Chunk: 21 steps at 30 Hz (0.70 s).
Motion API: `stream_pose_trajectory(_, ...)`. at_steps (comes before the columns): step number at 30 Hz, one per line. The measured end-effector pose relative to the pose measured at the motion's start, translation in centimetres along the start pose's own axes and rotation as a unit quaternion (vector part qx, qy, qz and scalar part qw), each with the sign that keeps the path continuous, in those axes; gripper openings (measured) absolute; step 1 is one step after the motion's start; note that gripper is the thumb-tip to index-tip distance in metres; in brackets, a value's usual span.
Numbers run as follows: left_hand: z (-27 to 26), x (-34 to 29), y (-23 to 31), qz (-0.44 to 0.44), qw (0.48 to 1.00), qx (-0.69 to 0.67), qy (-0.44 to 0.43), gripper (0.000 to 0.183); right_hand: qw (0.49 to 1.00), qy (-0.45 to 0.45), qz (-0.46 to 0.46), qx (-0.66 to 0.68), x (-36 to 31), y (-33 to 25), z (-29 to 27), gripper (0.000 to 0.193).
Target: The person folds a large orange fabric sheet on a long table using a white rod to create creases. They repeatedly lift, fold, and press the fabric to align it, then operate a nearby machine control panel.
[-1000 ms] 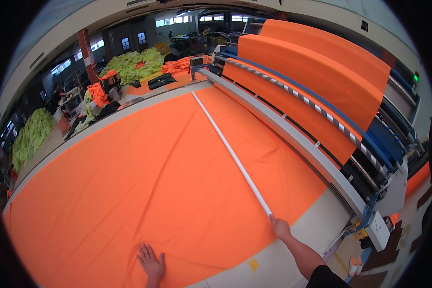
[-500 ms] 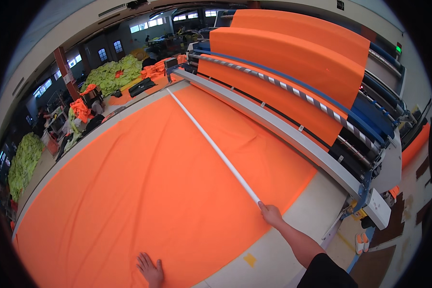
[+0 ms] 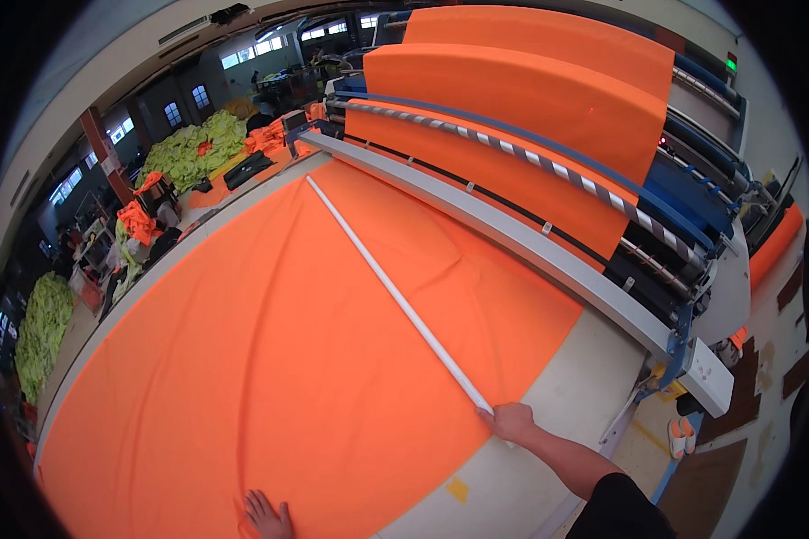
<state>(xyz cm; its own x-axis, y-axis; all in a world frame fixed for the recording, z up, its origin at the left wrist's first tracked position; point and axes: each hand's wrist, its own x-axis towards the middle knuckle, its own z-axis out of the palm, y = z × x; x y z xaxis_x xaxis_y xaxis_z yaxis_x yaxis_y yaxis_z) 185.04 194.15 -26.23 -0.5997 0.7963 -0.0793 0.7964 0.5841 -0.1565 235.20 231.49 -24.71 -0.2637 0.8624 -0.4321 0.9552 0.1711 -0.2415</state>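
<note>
A sheet of bright orange fabric (image 3: 333, 359) lies over the long pale table (image 3: 555, 382), with several creases running through it. My right hand (image 3: 511, 420) is wrapped round the near end of a long white rod (image 3: 395, 292). The rod lies slantwise across the fabric, its far end close to the table's far edge. Flat on the fabric near the lower edge rests my left hand (image 3: 268, 516), fingers spread and holding nothing.
Along the right side stands a fabric-spreading machine with orange cloth (image 3: 521, 99) draped over its rollers and a grey metal beam (image 3: 476, 211) across the table. Yellow-green fabric heaps (image 3: 193, 153) lie beyond the table. Slippers (image 3: 681, 437) are on the floor at right.
My right hand has drawn the rod toward me, and its far end has come away from the table's far edge. The left hand has shifted slightly nearer and left.
</note>
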Motion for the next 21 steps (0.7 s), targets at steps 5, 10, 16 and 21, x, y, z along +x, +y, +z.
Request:
stream_pose_trajectory(5, 1.5, 0.4, -0.9, 0.003, 0.999, 0.041, -0.028, 0.080, 0.920, 0.384, -0.072, 0.042, 15.0, 1.7, -6.6, 0.040)
stream_pose_trajectory(10, 1.7, 2.6, -0.8, 0.014, 0.998, 0.037, -0.038, 0.080, 0.900, 0.433, 0.042, -0.009, 34.7, 6.0, -11.8, 0.050)
stream_pose_trajectory(16, 1.2, 1.2, -0.5, -0.004, 0.999, 0.000, -0.033, 0.079, 0.948, 0.253, 0.185, 0.055, 40.7, 0.6, -17.0, 0.040)
stream_pose_trajectory(21, 2.8, 2.0, -0.7, 0.021, 1.000, -0.018, -0.004, 0.080, 0.786, 0.510, -0.249, -0.246, 38.0, -4.4, -11.6, 0.021)
